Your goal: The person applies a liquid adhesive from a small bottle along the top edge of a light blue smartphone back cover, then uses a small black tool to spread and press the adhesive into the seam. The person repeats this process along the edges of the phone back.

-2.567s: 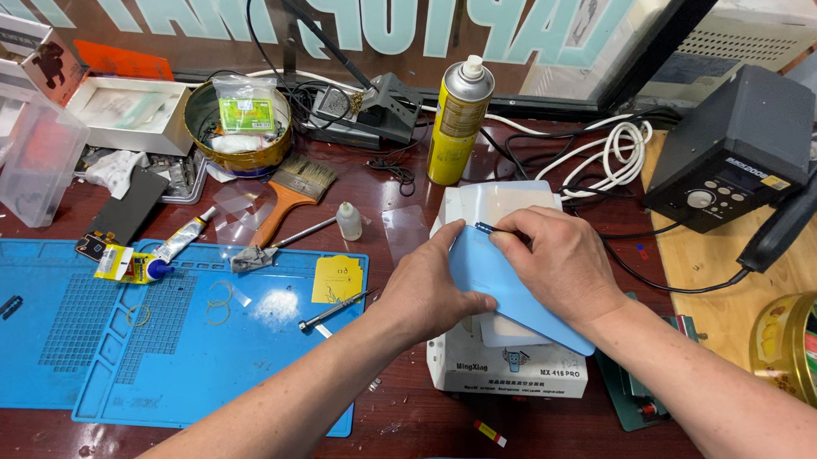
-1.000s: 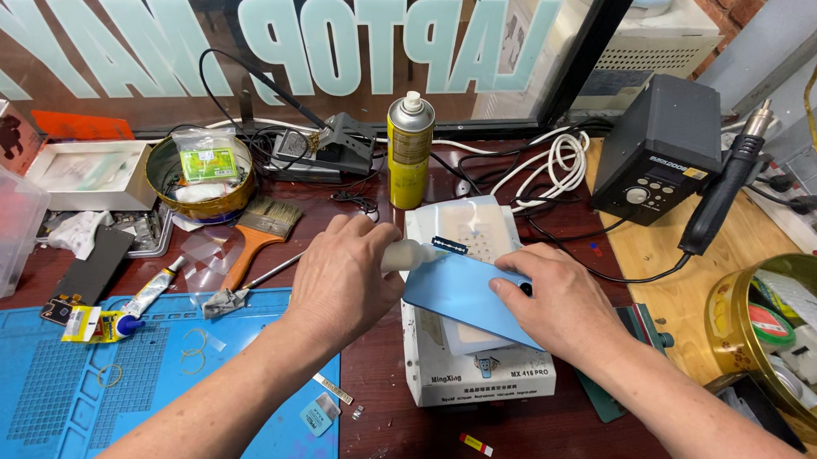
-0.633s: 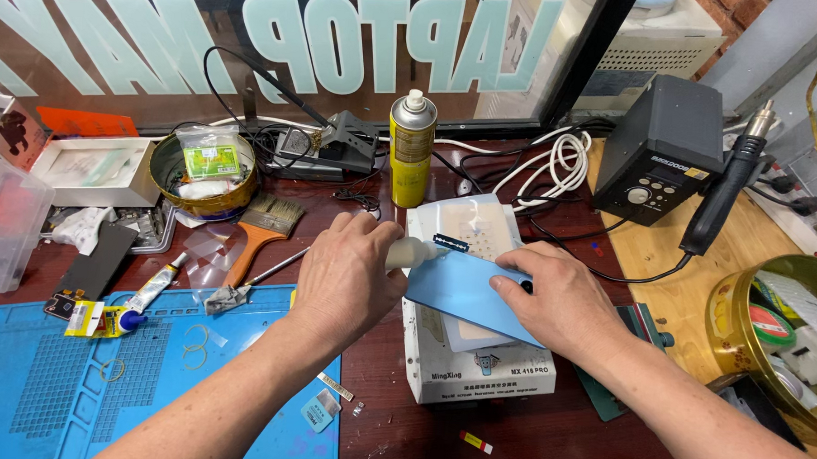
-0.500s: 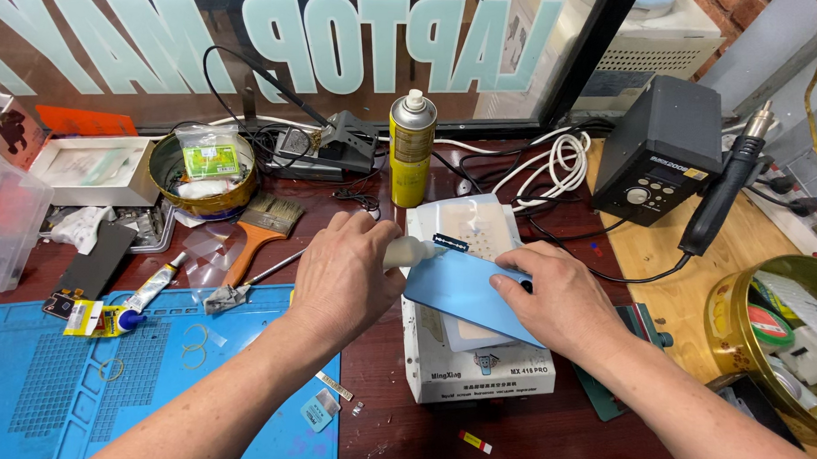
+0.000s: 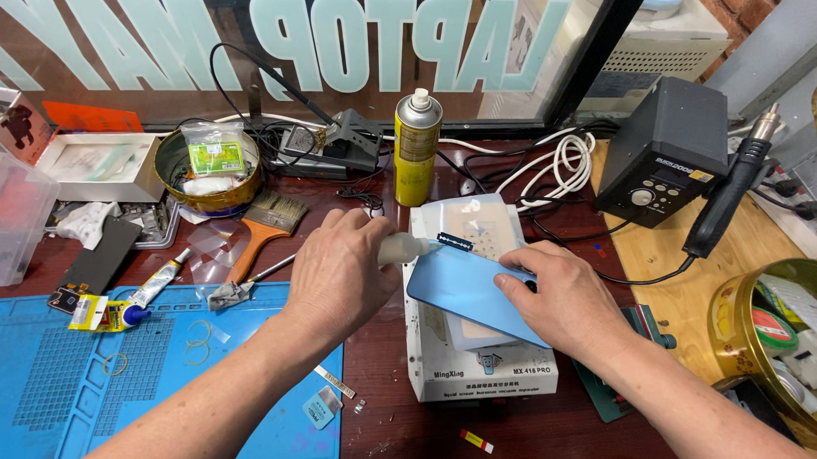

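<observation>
At frame centre, a blue phone (image 5: 465, 286) is pressed flat on the white heater (image 5: 476, 368) by the right hand (image 5: 564, 298). A scraper (image 5: 417, 248) is gripped in the closed left hand (image 5: 339, 272), its blade touching the phone's upper-left edge; the long axis runs toward lower right.

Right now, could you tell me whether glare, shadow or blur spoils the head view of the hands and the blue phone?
Head view: even light, sharp; left hand, right hand and blue phone read clearly; only soft shadows; slight wide-angle bending at edges.
</observation>
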